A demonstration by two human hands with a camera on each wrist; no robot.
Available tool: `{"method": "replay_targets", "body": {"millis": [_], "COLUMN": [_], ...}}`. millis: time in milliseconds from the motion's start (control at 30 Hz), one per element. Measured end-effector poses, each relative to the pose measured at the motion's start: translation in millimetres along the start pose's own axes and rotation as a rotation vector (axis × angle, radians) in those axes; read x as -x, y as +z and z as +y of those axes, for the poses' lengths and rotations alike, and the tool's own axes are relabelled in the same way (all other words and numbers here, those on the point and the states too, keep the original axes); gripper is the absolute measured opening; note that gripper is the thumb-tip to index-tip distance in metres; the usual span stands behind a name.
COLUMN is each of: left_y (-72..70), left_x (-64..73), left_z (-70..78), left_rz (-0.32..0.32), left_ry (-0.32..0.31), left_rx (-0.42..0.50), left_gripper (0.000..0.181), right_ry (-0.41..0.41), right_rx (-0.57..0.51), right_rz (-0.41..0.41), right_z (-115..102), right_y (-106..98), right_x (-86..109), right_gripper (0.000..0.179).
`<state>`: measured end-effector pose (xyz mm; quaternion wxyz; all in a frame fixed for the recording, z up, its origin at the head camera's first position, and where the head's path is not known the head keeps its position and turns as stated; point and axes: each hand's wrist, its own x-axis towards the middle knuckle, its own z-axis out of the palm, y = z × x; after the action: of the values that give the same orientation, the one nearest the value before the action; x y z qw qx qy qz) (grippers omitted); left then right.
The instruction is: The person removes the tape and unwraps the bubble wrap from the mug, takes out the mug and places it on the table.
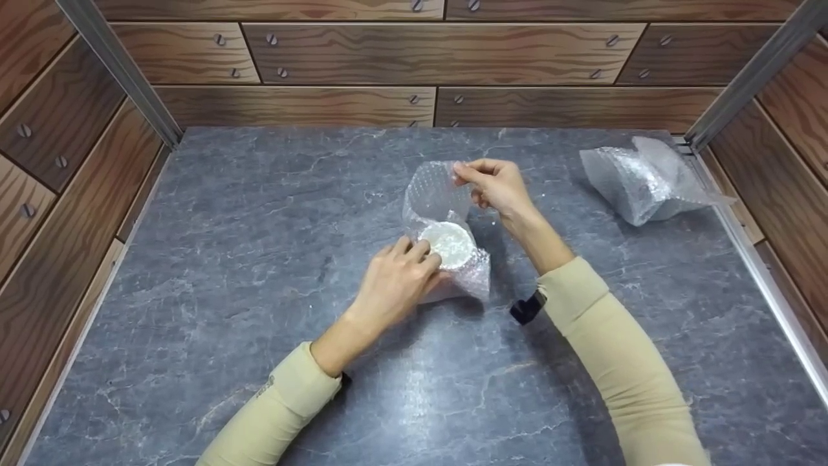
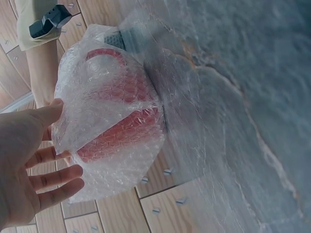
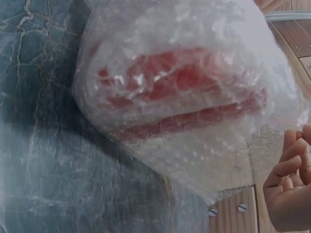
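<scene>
A red mug (image 2: 129, 87) stands on the table inside bubble wrap (image 2: 112, 182), its red handle (image 2: 108, 51) showing through in the left wrist view. From above, its pale round end (image 1: 451, 244) faces up. My left hand (image 1: 402, 275) holds the wrap against the mug's left side, fingers bent at the top edge and thumb on the wrap. Beyond the mug, my right hand (image 1: 497, 188) pinches the raised free end of the bubble wrap (image 1: 435, 191) between thumb and fingers. In the right wrist view the red shows blurred behind layers of wrap.
Another bundle of bubble wrap (image 1: 637, 181) lies at the back right, overlapping the table's metal edge. Wood-patterned panels (image 1: 446, 52) enclose the grey marbled table (image 1: 246, 246) at the back and sides, with metal posts (image 1: 123, 71) at the corners.
</scene>
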<state>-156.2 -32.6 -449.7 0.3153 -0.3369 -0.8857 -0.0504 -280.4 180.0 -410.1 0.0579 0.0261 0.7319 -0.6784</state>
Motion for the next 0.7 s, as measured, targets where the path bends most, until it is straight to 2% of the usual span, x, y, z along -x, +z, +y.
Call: {"method": "replay_targets", "body": {"millis": [333, 700], "left_y": [0.0, 0.3], "left_x": [-1.6, -0.4], "left_z": [1.0, 0.6], "left_rz": [-0.002, 0.002], "left_ry": [-0.005, -0.003], "left_rx": [-0.018, -0.022], "left_gripper": [0.029, 0.03], "right_ry": [0.01, -0.023], "right_rx": [0.017, 0.029], "right_rz": [0.022, 0.0], "right_z": [7, 5], "right_y": [1, -8], "right_x": [-12.3, -5.8], "right_gripper": [0.018, 0.024]}}
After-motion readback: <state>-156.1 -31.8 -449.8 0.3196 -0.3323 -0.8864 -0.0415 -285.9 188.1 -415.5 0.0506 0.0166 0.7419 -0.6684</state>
